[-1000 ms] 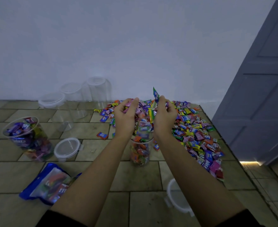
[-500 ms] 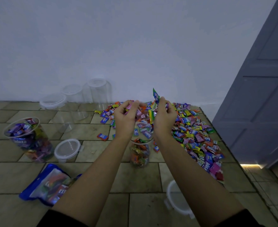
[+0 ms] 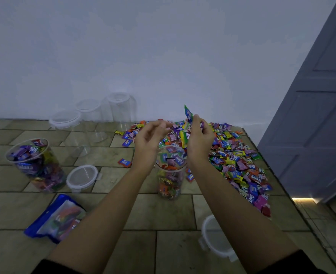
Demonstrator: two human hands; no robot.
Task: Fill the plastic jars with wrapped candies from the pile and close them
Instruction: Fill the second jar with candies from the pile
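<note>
Directly beneath the two hands, the open jar (image 3: 171, 171) is found upright on the tiled floor (image 3: 159, 214), roughly midway between its left and right edges, with its long axis vertical and its mouth facing up. A bunch of wrapped candies (image 3: 188, 113) is pinched in the right hand (image 3: 199, 139), one green wrapper sticking up above the fingers. The left hand (image 3: 149, 141) is held loosely curled; no candy can be made out in it, though its fingertips are blurred. Both hands are set just above the rim. The pile (image 3: 238, 161) is spread along the floor's right edge. The jar is judged nearly full, so a straight drop from the right hand is called for. A loose lid (image 3: 214, 240) is seen by the right forearm, toward the near edge.
</note>
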